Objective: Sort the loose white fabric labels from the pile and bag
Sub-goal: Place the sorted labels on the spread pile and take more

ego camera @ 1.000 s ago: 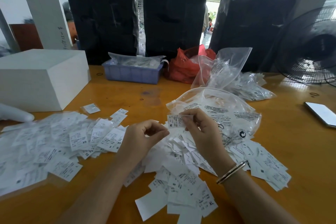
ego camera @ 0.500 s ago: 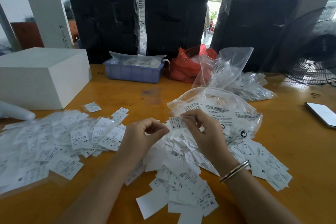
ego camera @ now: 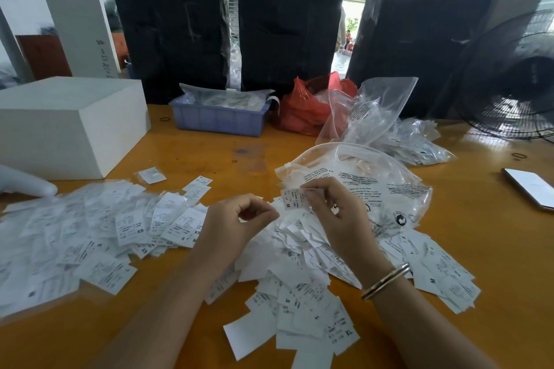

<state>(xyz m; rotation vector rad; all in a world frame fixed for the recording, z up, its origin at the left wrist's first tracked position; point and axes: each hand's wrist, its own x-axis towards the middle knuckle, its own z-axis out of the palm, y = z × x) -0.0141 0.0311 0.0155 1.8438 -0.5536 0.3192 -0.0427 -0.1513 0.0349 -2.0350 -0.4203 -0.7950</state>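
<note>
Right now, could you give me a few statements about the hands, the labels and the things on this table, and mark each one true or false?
1. The right hand pinches a label marked M. True.
2. The left hand grips a stack of labels. False: its fingers are curled, and no label shows in them.
3. A red bag sits just right of the blue tray. True.
4. The clear bag beyond the right hand is zipped flat and empty. False: it bulges, with labels inside.
5. A bracelet is on the right wrist. True.
</note>
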